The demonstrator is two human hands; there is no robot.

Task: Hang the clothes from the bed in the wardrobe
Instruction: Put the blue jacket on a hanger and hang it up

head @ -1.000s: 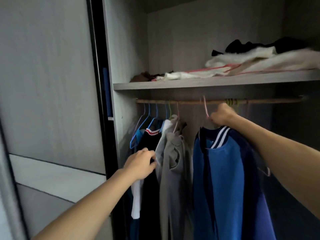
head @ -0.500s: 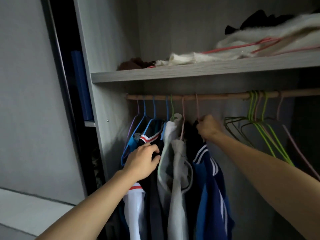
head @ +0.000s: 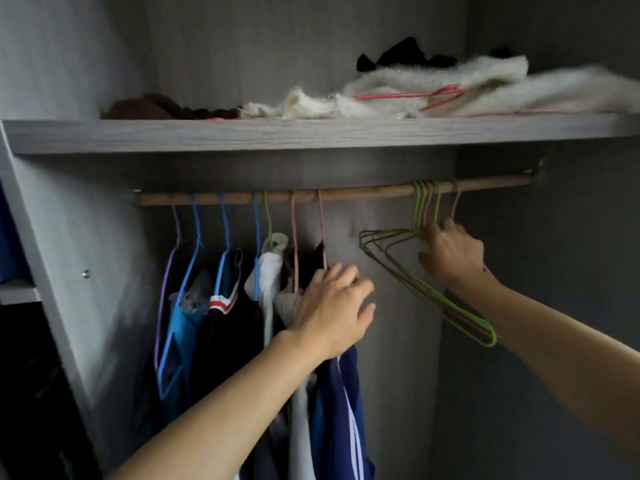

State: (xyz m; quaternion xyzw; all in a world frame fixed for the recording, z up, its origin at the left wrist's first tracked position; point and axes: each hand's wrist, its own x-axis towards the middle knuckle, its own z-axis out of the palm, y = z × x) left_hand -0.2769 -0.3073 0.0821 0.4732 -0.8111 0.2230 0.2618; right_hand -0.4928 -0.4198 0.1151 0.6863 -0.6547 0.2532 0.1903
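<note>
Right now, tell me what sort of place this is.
The inside of a clothes wardrobe, probably in a bedroom. A wooden rail carries hung clothes and empty hangers; a shelf above holds heaped fabrics.

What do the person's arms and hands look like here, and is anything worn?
Both forearms are bare, with no sleeve in view. The left hand and right hand show no glove, ring, watch or bracelet; the wrists are plain.
</note>
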